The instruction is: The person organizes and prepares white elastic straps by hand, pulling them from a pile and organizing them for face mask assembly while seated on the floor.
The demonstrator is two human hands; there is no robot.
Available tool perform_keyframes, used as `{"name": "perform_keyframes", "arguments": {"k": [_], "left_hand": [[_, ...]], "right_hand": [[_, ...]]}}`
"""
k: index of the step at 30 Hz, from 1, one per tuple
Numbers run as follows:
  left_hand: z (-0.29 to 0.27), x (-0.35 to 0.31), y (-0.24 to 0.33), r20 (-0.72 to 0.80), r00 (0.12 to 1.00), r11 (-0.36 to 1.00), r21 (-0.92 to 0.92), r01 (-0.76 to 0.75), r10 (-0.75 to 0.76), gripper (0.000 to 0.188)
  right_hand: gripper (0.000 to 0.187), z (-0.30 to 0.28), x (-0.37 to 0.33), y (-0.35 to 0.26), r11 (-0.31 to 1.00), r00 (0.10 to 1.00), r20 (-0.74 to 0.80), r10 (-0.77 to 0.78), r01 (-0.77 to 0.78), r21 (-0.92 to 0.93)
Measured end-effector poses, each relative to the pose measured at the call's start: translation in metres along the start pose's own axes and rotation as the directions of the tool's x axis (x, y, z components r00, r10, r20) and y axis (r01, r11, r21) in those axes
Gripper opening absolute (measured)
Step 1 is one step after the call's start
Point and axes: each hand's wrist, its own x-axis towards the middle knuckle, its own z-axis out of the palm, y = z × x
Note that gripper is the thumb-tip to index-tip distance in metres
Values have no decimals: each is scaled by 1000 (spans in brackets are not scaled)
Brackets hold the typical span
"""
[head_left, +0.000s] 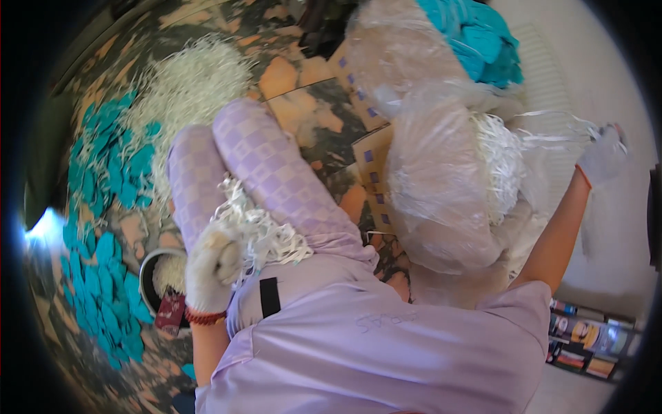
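Observation:
My left hand (219, 262), in a white glove with a red beaded band at the wrist, is closed at my lap. It grips a tangled bunch of narrow white strips (276, 241) that spreads over my thigh. Out at the far right, my gloved right hand (605, 153) is raised with its fingers closed on a few white strips (555, 131). These stretch back toward a heap of similar strips (502, 165) in the mouth of a clear plastic bag (438, 186).
Behind that bag stands another plastic bag (386, 55) holding teal pieces (479, 41). Flat teal pieces (103, 297) and a pile of pale strips (196, 83) cover the floor at left. A round container (146, 279) sits beside my left hand. Cardboard (372, 176) lies by the bags.

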Motion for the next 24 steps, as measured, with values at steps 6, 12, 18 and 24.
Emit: {"name": "perform_keyframes", "arguments": {"k": [6,12,18,24], "left_hand": [[-28,-7,16,-315,904,956,155,-251,288,14],[-135,-20,-6,-545,713,803,595,-42,441,22],[-220,-22,-55,-454,727,379,881,283,515,21],[-228,-29,-78,-480,726,202,874,442,493,44]], "right_hand": [[35,-17,-13,85,829,402,784,473,97,-550],[29,14,-21,81,928,706,608,362,-211,-308],[13,61,-162,-66,993,509,859,-49,-65,95],[19,93,-304,-198,796,189,837,-514,-260,547]]}}
